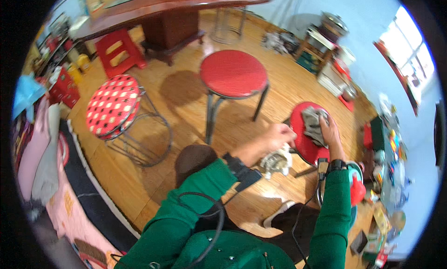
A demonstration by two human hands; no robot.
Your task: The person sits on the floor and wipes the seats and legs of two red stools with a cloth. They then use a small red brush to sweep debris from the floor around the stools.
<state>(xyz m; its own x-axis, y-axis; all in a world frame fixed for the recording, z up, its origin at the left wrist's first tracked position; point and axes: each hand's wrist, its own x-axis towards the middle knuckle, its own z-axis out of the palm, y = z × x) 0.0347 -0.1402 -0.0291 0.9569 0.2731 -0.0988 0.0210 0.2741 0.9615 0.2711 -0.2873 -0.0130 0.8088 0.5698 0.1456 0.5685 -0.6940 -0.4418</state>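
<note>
A crumpled grey cloth (313,126) lies on the round red seat of a stool (309,153), and my right hand (329,133) presses and grips it from the right. My left hand (279,136) is at the left rim of that seat with its fingers curled. Whether it grips the rim or only rests there, I cannot tell. Just below that hand is a blurred white-and-grey bundle (277,161), perhaps a cloth. The stool's seat looks tilted, and its legs are mostly hidden.
Another red-topped stool (234,73) stands ahead, with a checkered stool (113,106) to its left. Behind are a red plastic step stool (118,52) and a wooden table (171,31). Bottles and boxes line the right wall. A dark-edged mat (87,178) lies left. Cables hang from both my wrists.
</note>
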